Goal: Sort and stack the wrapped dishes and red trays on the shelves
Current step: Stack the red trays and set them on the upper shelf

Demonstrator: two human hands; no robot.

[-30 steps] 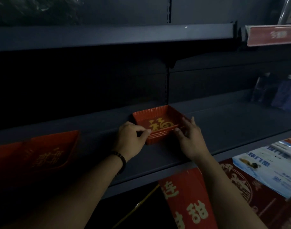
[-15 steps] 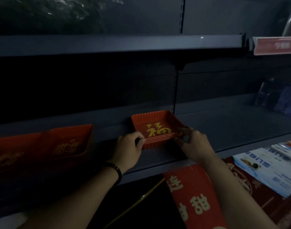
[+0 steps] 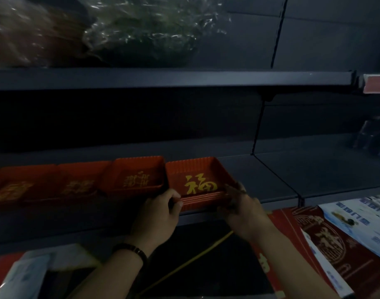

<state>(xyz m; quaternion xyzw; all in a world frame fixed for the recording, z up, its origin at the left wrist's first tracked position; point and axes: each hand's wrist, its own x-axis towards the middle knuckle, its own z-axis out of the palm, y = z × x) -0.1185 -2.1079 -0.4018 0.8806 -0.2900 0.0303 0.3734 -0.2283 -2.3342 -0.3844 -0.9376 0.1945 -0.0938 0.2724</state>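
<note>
Red tray stack (image 3: 201, 184), the one with the gold character on its floor, now sits right beside the neighbouring red tray (image 3: 134, 176) on the middle shelf (image 3: 314, 180); a second ago it stood alone, well to the right of the others. It has been slid left along the shelf, so it closes the row with the two further trays (image 3: 42, 185) at the left, which are blurred and dim. The near edge shows several layered rims, so I judge this to be a nested stack rather than one tray.

Both hands are on it. The left hand (image 3: 161, 210) pinches the near-left corner, thumb on the rim and fingers curled under. The right hand (image 3: 240, 209) holds the near-right corner, fingers closed along the side wall; its grip is partly smeared by motion.

Wrapped dishes (image 3: 139, 33) lie on the upper shelf (image 3: 228, 79), glinting under film, untouched.

I judge the tray row on this shelf nearly settled: what remains here is squaring the stack against its neighbour and letting go. The stack overhangs nothing, so tipping looks unlikely.
</note>
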